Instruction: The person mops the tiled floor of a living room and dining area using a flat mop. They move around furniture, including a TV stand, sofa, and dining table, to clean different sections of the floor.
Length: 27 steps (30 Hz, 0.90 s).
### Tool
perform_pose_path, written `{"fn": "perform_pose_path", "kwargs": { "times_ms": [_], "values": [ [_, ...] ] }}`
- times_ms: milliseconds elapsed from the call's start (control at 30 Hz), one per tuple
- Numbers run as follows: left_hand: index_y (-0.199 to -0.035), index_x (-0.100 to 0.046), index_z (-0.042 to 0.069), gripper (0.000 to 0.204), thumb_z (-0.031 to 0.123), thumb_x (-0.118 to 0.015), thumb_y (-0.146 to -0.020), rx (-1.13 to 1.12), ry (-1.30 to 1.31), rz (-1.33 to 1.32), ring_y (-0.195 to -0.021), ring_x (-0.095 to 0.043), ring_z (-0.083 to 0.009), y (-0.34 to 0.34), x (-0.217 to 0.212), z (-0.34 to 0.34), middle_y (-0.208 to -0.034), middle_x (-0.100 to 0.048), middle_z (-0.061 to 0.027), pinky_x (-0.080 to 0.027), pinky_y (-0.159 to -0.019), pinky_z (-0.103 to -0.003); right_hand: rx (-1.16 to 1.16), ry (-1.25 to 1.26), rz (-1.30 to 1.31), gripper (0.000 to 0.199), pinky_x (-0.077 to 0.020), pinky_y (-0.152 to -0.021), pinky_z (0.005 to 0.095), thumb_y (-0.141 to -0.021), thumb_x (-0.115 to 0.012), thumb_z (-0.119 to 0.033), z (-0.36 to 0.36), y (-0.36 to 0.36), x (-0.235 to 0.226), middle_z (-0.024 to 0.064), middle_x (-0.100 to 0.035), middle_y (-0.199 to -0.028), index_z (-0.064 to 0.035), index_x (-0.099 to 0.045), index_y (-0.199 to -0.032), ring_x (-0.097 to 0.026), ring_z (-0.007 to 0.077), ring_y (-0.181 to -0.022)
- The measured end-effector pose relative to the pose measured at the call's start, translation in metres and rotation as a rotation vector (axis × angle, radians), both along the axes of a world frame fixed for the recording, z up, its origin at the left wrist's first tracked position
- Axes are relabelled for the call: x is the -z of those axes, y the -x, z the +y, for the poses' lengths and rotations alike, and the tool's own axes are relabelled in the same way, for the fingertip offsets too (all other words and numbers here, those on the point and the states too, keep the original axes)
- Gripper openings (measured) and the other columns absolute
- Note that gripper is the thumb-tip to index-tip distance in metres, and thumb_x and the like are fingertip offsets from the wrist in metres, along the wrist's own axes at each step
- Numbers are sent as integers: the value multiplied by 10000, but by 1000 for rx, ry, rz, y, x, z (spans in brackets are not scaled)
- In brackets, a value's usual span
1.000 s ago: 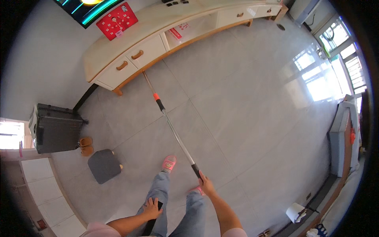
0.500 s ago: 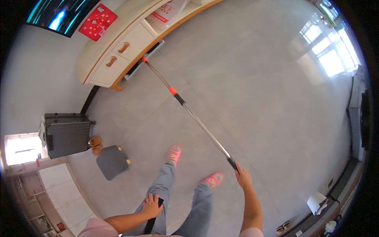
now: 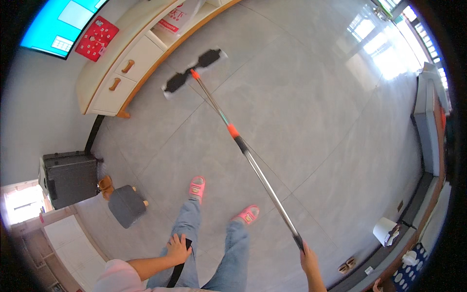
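Head view: right hand (image 3: 309, 259), grip round silver metal pole (image 3: 265, 183); flat black mop head (image 3: 206, 59) over grey tiled floor (image 3: 316, 126), mopping seemingly underway, remainder unclear; left hand's grip (image 3: 178, 250) we cannot tell.

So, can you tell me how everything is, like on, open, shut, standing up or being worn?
Mop: held by its handle in the right grip
Left grip: resting on the left leg, by a black strap
Screen: on, mostly blue
Drawers: shut
Suitcase: standing, shut
Stool: upright
Pink slippers: being worn
Brown shoes: not worn
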State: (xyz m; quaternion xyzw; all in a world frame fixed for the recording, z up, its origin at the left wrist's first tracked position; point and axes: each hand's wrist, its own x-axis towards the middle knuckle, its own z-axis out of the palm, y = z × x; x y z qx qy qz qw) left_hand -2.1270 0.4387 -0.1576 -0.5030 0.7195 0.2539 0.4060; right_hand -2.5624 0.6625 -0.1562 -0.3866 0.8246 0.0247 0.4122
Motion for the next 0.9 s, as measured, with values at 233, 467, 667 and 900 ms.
{"fn": "perform_pose_path", "kwargs": {
  "times_ms": [233,467,667,900],
  "values": [
    [-1158,-230,17,641,361,-523,-704,-21,-6,-2,-1020,-305,-414,-8,3,5,-1138,-251,-264,-285,-799,-519,-6,322,-3,423,-419,-577,417,-795,-444,-238,-239,-18,175,161,-497,-764,-271,-302,-1193,-512,338,-652],
    [-1126,-253,-9,630,314,-561,-681,-66,14,65,-1001,-313,-417,18,-10,-17,-1090,-277,-265,-292,-809,-491,217,485,-45,391,-426,-616,407,-795,-446,-261,-351,-27,265,148,-493,-850,-261,-340,-1172,-522,337,-705],
    [-1123,-255,13,622,331,-556,-681,-47,87,99,-978,-334,-409,1,8,-3,-1078,-285,-249,-307,-769,-513,189,400,-61,385,-417,-621,389,-782,-471,-232,-310,1,244,159,-545,-842,-218,-373,-1154,-528,314,-748],
    [-1121,-272,34,614,330,-566,-670,2,118,102,-994,-319,-405,44,3,5,-1075,-288,-235,-288,-785,-517,210,225,26,378,-408,-683,359,-745,-514,-119,-27,87,80,195,-520,-920,-77,-415,-1108,-514,331,-824]
  ]
}}
